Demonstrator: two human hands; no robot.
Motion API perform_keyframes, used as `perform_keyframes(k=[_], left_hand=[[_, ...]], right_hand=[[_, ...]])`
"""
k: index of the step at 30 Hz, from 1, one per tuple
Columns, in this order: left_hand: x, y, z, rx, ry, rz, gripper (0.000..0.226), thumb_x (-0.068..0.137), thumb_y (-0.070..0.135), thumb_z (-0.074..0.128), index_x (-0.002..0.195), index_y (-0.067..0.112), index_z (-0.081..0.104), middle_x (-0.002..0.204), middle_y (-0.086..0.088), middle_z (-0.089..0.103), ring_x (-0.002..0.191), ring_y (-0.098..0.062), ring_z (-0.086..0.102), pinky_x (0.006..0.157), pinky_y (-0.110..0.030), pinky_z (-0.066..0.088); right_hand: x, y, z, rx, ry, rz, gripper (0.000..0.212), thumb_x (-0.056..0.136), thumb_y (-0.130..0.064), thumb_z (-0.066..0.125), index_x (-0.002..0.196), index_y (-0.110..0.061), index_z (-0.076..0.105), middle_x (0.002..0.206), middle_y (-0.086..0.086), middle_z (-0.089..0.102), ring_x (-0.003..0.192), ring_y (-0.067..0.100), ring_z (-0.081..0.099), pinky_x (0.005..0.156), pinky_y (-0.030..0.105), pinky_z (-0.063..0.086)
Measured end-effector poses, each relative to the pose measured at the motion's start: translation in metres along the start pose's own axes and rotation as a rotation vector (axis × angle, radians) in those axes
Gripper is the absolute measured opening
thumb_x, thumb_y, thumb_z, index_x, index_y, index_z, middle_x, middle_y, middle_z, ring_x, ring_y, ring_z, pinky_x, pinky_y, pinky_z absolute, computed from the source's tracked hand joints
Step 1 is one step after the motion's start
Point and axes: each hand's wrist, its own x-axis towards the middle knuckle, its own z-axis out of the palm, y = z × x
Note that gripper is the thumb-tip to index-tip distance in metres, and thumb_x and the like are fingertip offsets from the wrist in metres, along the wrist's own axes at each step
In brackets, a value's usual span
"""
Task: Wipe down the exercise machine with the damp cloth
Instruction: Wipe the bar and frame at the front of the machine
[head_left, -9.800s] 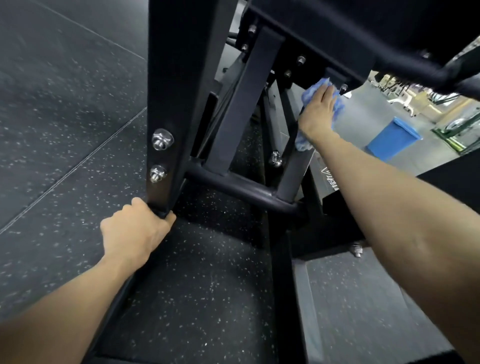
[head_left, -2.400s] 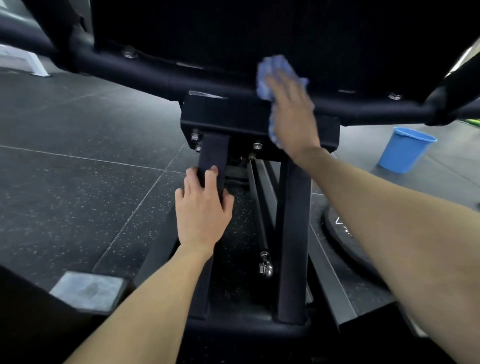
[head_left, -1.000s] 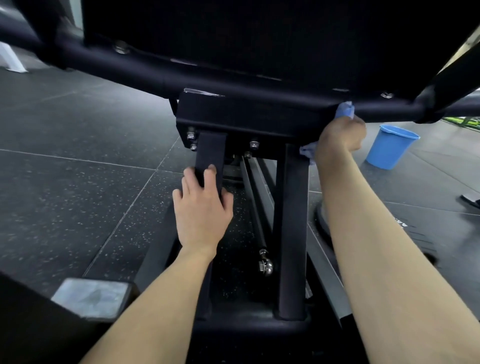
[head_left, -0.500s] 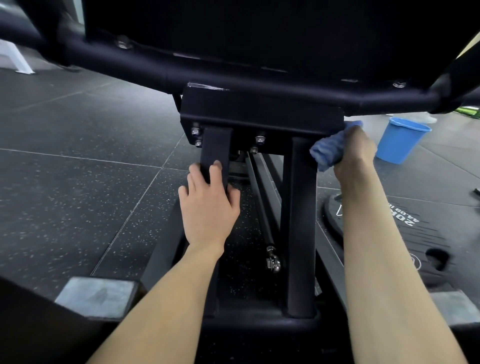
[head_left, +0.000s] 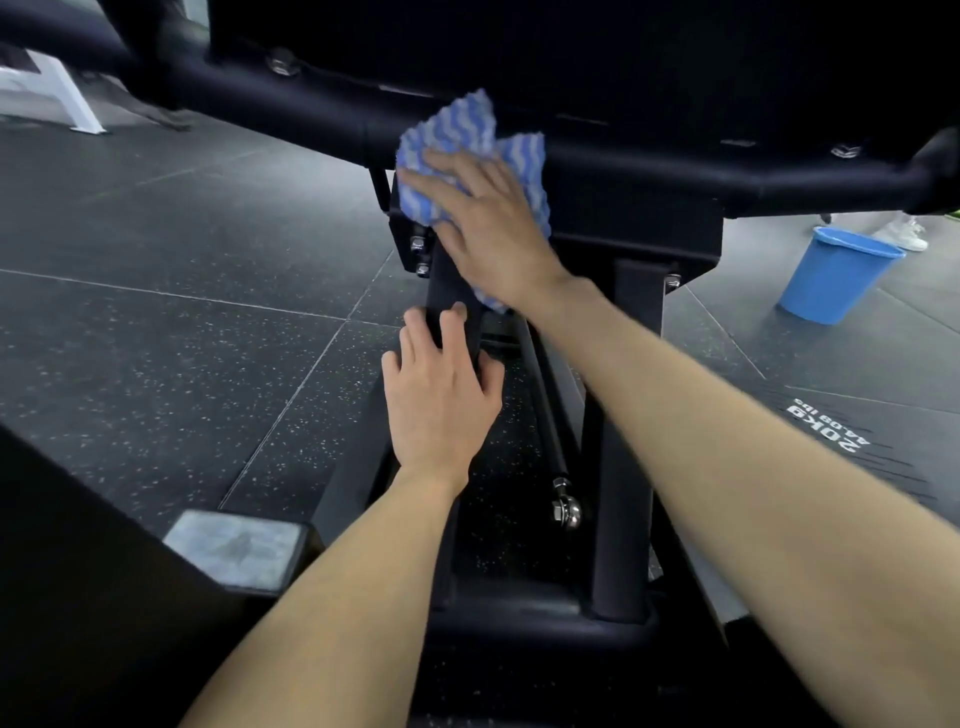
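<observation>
Lighting is dim overall. The machine frame (head_left: 597, 62) overhead reads nearly black with little surface detail. Daylight enters from the upper right, brightening the floor (head_left: 156, 260) near the bucket (head_left: 836, 275). Bolts (head_left: 566, 512) show small glints. Motion blur softens the right hand (head_left: 488, 223) and forearm. Wide-angle distortion bends the floor seams at the edges.

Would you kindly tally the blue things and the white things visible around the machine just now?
Blue: 2, the cloth pressed flat under the right hand and the bucket on the floor.
White: 2, a stand at far left and a shoe behind the bucket.
Total: 4.
</observation>
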Motion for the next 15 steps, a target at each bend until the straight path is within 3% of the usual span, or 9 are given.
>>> perform_keyframes(k=[3,8,15], left_hand=[[0.000,0.000,0.000,-0.029,0.010,0.013,0.040,0.083,0.033,0.042,0.114,0.009,0.049,0.100,-0.013,0.051,0.079,-0.026,0.053,0.064,-0.037,0.044],[0.000,0.001,-0.002,-0.036,0.007,-0.008,0.039,0.083,0.035,0.039,0.107,0.007,0.050,0.098,-0.014,0.050,0.079,-0.027,0.053,0.064,-0.038,0.043],[0.000,0.000,-0.001,0.026,-0.039,-0.002,0.036,0.086,0.036,0.038,0.109,0.007,0.043,0.105,-0.020,0.051,0.084,-0.030,0.055,0.069,-0.040,0.045]], right_hand=[[-0.009,0.025,-0.019,-0.030,-0.060,-0.072,0.048,0.091,-0.011,0.044,0.138,-0.019,0.049,0.145,0.004,0.042,0.135,0.024,0.037,0.114,0.037,0.018],[-0.059,0.033,-0.009,0.006,0.339,0.310,0.046,0.088,0.002,0.046,0.132,-0.008,0.054,0.140,0.011,0.047,0.130,0.028,0.044,0.109,0.048,0.033],[-0.107,0.027,-0.012,-0.120,0.368,0.682,0.069,0.085,0.014,0.044,0.149,-0.006,0.024,0.155,0.016,0.020,0.143,0.036,0.016,0.114,0.045,0.023]])
